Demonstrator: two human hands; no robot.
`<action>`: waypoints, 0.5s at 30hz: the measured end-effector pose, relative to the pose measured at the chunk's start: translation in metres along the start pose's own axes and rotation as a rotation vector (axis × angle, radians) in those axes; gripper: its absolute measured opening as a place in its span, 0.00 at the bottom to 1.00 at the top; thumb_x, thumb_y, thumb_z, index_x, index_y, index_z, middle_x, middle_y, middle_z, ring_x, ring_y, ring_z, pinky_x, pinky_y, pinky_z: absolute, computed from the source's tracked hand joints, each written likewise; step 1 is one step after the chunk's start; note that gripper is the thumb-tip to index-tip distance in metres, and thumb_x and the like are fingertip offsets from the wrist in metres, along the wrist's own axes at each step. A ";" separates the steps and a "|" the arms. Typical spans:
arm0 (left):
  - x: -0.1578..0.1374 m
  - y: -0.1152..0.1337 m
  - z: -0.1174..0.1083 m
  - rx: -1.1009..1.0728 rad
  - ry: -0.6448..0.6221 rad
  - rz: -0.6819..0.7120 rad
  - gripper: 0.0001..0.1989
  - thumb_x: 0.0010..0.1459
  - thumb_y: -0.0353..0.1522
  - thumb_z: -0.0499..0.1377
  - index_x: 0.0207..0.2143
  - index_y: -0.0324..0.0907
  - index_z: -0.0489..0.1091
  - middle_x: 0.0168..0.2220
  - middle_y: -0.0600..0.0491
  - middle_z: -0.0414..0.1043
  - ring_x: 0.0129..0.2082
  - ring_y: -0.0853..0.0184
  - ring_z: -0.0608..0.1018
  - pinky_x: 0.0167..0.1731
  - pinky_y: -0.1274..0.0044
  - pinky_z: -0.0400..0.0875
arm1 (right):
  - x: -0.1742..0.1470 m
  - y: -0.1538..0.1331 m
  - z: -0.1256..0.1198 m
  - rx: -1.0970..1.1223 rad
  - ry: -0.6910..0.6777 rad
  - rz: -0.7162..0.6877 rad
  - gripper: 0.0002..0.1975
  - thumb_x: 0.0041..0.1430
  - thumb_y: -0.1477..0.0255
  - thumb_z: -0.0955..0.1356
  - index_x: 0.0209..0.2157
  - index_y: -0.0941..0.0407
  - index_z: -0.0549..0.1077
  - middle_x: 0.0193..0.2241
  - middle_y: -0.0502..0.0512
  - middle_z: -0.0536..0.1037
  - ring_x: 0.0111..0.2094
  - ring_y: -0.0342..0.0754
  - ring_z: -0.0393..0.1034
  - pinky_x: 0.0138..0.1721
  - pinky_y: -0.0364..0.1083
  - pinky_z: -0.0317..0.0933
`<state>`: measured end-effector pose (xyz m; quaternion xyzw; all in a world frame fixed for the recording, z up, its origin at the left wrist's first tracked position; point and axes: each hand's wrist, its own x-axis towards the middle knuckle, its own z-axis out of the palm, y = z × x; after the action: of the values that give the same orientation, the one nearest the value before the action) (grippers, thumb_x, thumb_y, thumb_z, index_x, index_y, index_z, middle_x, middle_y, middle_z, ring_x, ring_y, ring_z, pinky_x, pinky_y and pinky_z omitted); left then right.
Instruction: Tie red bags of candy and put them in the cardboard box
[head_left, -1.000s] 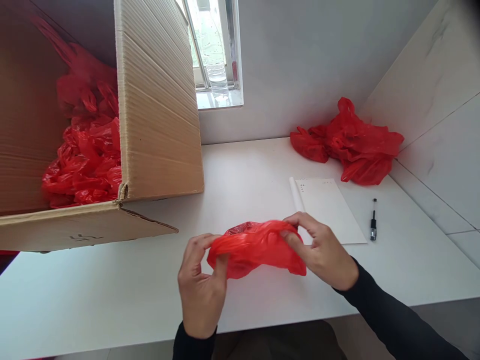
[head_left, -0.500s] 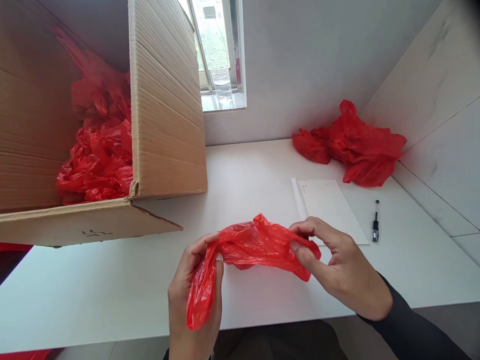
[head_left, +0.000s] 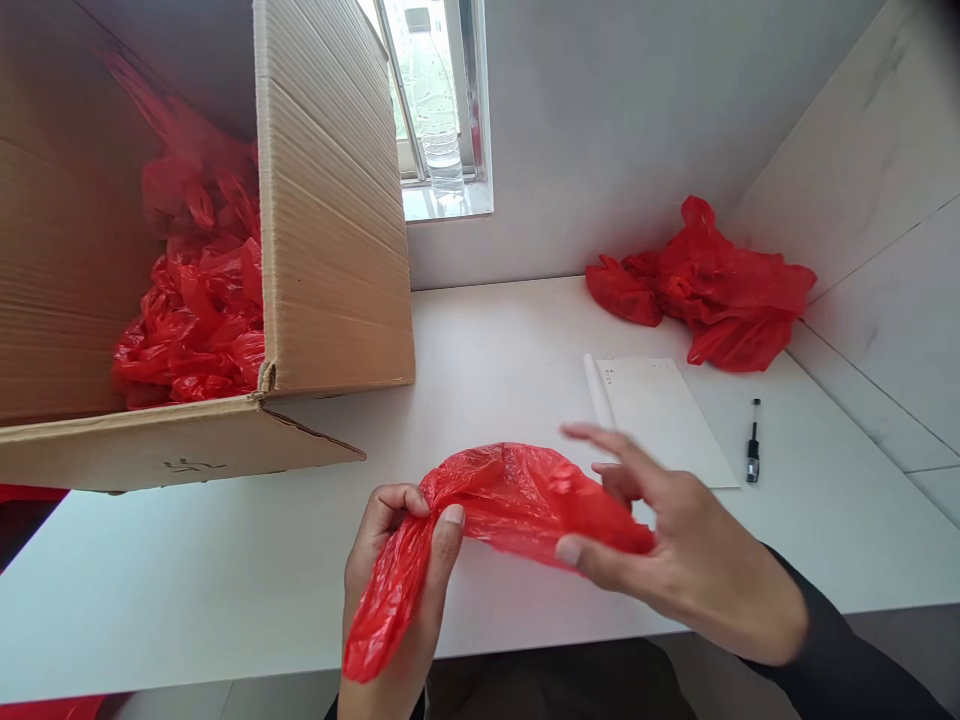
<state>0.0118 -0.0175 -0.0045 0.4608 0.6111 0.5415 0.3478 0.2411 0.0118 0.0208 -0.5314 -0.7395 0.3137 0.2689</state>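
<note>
A thin red plastic bag (head_left: 502,490) stretches between my hands above the front of the white table. My left hand (head_left: 401,580) pinches its gathered part between thumb and fingers, and one end hangs down over the palm. At the bag's other end is my right hand (head_left: 660,540), its thumb and index finger spread apart and slightly blurred. The loose end of the bag lies against the inside of that hand, with no grip showing.
An open cardboard box (head_left: 337,230) at left holds a heap of red plastic bags (head_left: 202,320). More red bags (head_left: 720,290) lie at the back right. A notebook (head_left: 667,410) and a pen (head_left: 753,445) rest on the white table (head_left: 225,580). A water bottle (head_left: 442,150) stands on the windowsill.
My right hand has let go of the bag's right end and opened its fingers. The bag has spread wider there. My left thumb has shifted over the gathered part.
</note>
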 end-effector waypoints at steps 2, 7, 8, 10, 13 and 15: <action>0.000 0.000 -0.001 -0.004 -0.017 -0.021 0.11 0.56 0.36 0.65 0.38 0.47 0.66 0.38 0.54 0.70 0.36 0.68 0.76 0.33 0.82 0.74 | 0.004 0.002 0.004 -0.160 -0.183 0.012 0.14 0.58 0.65 0.69 0.47 0.45 0.73 0.26 0.46 0.76 0.25 0.49 0.72 0.26 0.47 0.63; 0.004 -0.005 -0.007 -0.247 -0.171 -0.098 0.11 0.57 0.37 0.64 0.42 0.46 0.71 0.39 0.51 0.71 0.29 0.69 0.74 0.28 0.78 0.73 | 0.009 0.007 0.008 -0.140 -0.210 0.094 0.06 0.61 0.72 0.62 0.30 0.49 0.68 0.20 0.44 0.70 0.20 0.47 0.63 0.25 0.47 0.56; 0.004 -0.006 -0.008 -0.289 -0.198 -0.128 0.11 0.56 0.38 0.64 0.41 0.46 0.71 0.36 0.51 0.71 0.26 0.70 0.71 0.25 0.78 0.70 | 0.010 0.007 0.006 -0.078 -0.150 0.112 0.05 0.63 0.69 0.61 0.34 0.49 0.67 0.20 0.44 0.71 0.20 0.47 0.63 0.25 0.46 0.57; 0.005 -0.007 -0.010 -0.330 -0.210 -0.185 0.11 0.57 0.41 0.63 0.39 0.45 0.72 0.31 0.53 0.70 0.22 0.72 0.67 0.22 0.80 0.66 | 0.009 0.004 0.001 0.033 -0.030 0.136 0.06 0.67 0.65 0.59 0.39 0.49 0.65 0.21 0.43 0.70 0.19 0.46 0.63 0.23 0.45 0.57; 0.005 -0.007 -0.011 -0.340 -0.165 -0.241 0.10 0.55 0.40 0.65 0.34 0.46 0.70 0.28 0.55 0.68 0.23 0.72 0.67 0.22 0.82 0.64 | 0.007 0.000 -0.003 0.105 0.031 0.153 0.09 0.68 0.59 0.59 0.43 0.48 0.61 0.18 0.41 0.68 0.17 0.46 0.63 0.22 0.44 0.57; 0.004 -0.006 -0.010 -0.331 -0.150 -0.253 0.10 0.55 0.39 0.65 0.33 0.47 0.67 0.31 0.55 0.69 0.26 0.70 0.70 0.25 0.81 0.66 | 0.006 0.000 0.000 0.012 -0.080 0.122 0.17 0.64 0.58 0.64 0.52 0.48 0.60 0.18 0.40 0.69 0.18 0.47 0.66 0.23 0.45 0.57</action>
<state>-0.0001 -0.0170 -0.0083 0.3562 0.5393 0.5507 0.5283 0.2390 0.0170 0.0213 -0.5610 -0.7139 0.3550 0.2227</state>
